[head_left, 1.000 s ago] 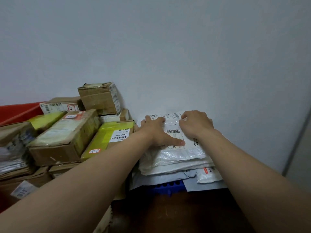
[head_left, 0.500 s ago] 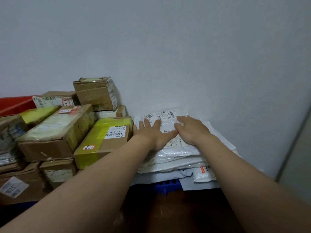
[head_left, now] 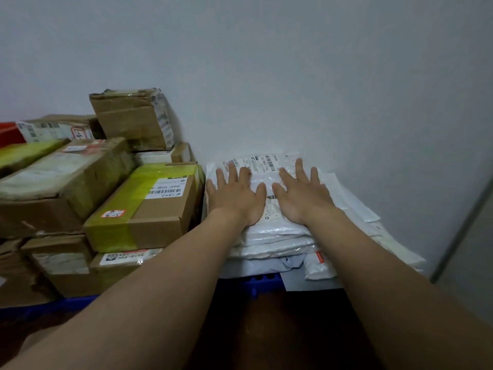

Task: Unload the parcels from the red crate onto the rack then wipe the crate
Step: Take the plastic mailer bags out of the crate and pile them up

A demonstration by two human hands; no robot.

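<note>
The fingers (head_left: pixel 232 173) of the left hand (head_left: pixel 234 198) lay straight and spread, pressing flat on the top white poly mailer (head_left: pixel 262 166). The right hand (head_left: pixel 301 196) lay the same way beside it, and neither hand gripped anything. We saw both palms bearing on that mailer, with the thumbs close together over its shipping label.

Under the mailer sat a stack of further white mailers (head_left: pixel 280 236), and below those the blue rack (head_left: pixel 256 283) showed its front edge. Just left of the mailer stood a yellow-taped cardboard box (head_left: pixel 149 206), with more cartons (head_left: pixel 128 121) piled further left of the mailer. Far left of the mailer a red edge (head_left: pixel 8 134) showed behind the cartons; we could not tell whether it was the crate.

We judged this parcel to be placed on the rack and getting pressed down, so unloading was well under way. We could not see how many parcels were left, since no crate interior was in view. By our reading the wiping had not begun: no cloth showed.
</note>
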